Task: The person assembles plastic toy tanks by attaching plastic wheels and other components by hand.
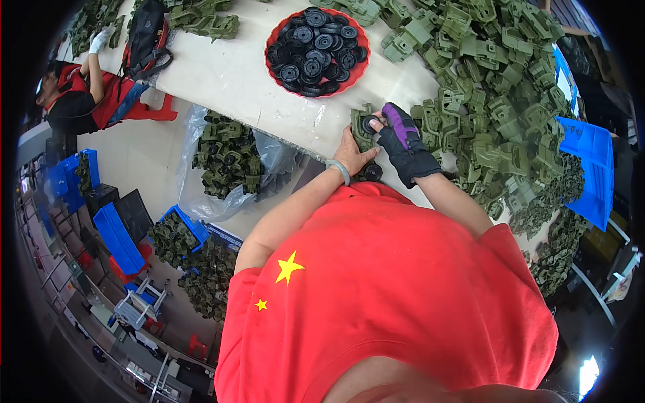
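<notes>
At the table's front edge my left hand [349,153], bare with a pale bangle at the wrist, is closed round a green plastic toy vehicle body [363,140]. My right hand [401,142] wears a black and purple glove with bare fingertips. Its thumb and fingers pinch a black toy wheel [369,123] against the side of that body. Closer to my shirt, another black wheel [373,172] shows just below my hands; what it is fixed to is partly hidden. A red bowl [271,72] heaped with black wheels stands beyond my hands.
Green toy vehicle bodies [497,114] are piled along the table's right side. Blue bins [588,161] stand past them. Below the table's left edge, a clear plastic bag [191,171] holds green toys with wheels. At far left, a person [94,94] sits near a dark backpack [143,37].
</notes>
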Demonstrator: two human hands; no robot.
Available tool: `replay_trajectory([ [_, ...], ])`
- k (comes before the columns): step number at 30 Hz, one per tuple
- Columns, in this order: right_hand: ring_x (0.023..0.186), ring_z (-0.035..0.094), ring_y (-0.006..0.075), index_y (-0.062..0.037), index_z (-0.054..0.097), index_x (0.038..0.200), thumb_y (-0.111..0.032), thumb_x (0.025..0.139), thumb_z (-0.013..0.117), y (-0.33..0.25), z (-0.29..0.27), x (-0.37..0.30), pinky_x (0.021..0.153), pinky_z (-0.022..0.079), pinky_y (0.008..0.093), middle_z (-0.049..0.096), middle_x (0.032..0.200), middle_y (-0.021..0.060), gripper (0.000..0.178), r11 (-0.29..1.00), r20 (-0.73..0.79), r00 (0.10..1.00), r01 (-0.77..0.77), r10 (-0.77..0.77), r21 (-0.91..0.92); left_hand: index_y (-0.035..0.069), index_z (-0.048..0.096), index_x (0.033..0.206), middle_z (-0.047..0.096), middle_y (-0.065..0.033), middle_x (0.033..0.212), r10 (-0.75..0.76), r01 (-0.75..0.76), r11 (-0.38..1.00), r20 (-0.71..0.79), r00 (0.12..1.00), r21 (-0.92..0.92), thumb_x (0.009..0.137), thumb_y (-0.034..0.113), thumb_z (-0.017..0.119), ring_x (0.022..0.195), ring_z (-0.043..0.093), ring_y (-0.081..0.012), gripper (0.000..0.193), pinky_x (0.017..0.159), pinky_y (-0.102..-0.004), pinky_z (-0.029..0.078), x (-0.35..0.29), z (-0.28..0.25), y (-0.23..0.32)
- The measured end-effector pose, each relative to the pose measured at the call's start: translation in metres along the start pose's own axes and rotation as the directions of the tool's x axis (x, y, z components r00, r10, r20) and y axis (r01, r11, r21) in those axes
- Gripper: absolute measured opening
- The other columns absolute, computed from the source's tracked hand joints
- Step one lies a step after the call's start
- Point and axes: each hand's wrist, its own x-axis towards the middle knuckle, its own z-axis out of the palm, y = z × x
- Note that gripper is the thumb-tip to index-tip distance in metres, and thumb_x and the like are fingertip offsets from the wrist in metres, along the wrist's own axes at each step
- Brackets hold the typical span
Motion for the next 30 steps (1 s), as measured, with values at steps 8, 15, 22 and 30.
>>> replay_trajectory([
  [8,0.086,0.064,0.0178,-0.0034,0.066,0.112,-0.021,0.094,0.074,0.005,0.007,-0.005,0.076,0.053,0.0343,0.067,0.092,0.0069,0.026,0.995,-0.008,0.999,0.036,-0.036,-0.092,-0.004,0.022,0.149,0.060,-0.0260,0.134,-0.017,0.018,0.985,-0.006,1.000,0.171,0.084,0.031,0.089,0.126,0.062,-0.0342,0.100,0.107,-0.0395,0.050,0.001,-0.001,-0.001],
  [15,0.089,0.070,0.0255,-0.0020,0.066,0.110,-0.015,0.093,0.070,-0.010,-0.007,0.009,0.079,0.055,0.0374,0.070,0.097,0.0133,0.022,0.994,0.100,0.991,0.095,-0.090,-0.050,-0.003,0.022,0.149,0.061,-0.0270,0.133,-0.134,0.128,0.979,0.024,0.991,0.158,0.083,0.037,0.090,0.126,0.063,-0.0337,0.103,0.106,-0.0402,0.050,-0.002,-0.008,0.022],
  [22,0.089,0.069,0.0279,-0.0020,0.065,0.107,-0.020,0.095,0.070,-0.008,-0.014,0.015,0.079,0.055,0.0390,0.070,0.097,0.0128,0.023,0.749,0.237,0.889,0.457,-0.391,-0.480,-0.004,0.019,0.151,0.057,-0.0322,0.139,-0.095,0.086,0.982,0.046,0.994,0.170,0.079,0.044,0.091,0.130,0.060,-0.0407,0.113,0.109,-0.0426,0.049,0.000,-0.008,0.013],
  [30,0.087,0.063,0.0133,-0.0038,0.063,0.109,-0.019,0.099,0.069,-0.023,-0.024,0.020,0.074,0.055,0.0326,0.067,0.095,0.0042,0.019,0.992,-0.029,1.000,0.012,-0.008,0.124,-0.005,0.020,0.149,0.060,-0.0313,0.135,-0.158,0.144,0.968,0.051,0.986,0.206,0.079,0.044,0.092,0.128,0.061,-0.0386,0.112,0.109,-0.0419,0.049,0.000,-0.013,0.022],
])
